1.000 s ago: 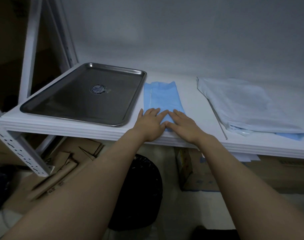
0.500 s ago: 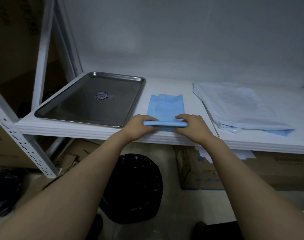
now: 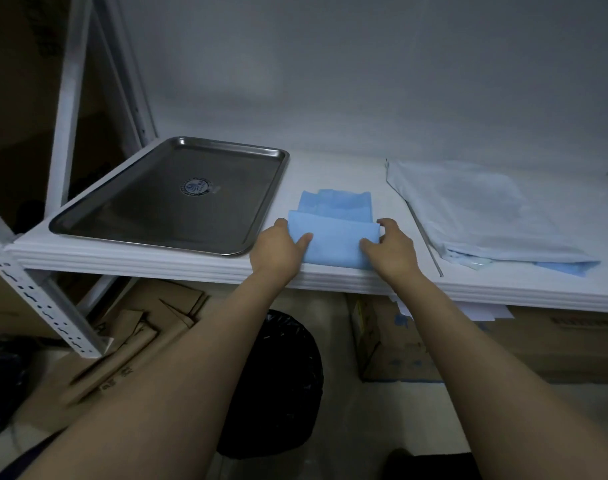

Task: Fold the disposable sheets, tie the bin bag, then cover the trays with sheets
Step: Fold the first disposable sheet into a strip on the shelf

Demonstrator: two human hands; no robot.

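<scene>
Nearest you, on the floor below your forearms, stands the black bin bag point(image 3: 274, 386), its top loose as far as you can see. Flattened cardboard point(image 3: 139, 323) lies to its left and a box point(image 3: 399, 348) sits to its right, under the shelf.

Above them, at the near edge of the white shelf point(image 3: 333, 171), both of your hands are on the blue sheet point(image 3: 333, 244). Your left hand point(image 3: 278, 247) pinches the left side of the near flap, thumb on top and fingers tucked out of sight at its edge. Your right hand point(image 3: 389, 247) pinches the right side, thumb on top and fingers curled over the flap's far right corner. The flap is doubled over toward the far side, and the rest of the sheet lies flat beyond it.

Just left of the sheet, the steel tray point(image 3: 171, 199) lies uncovered. To the right, beyond a thin metal rod point(image 3: 427, 233), a pile of pale sheets point(image 3: 475, 213) rests on the shelf with a blue edge showing beneath its near right corner.
</scene>
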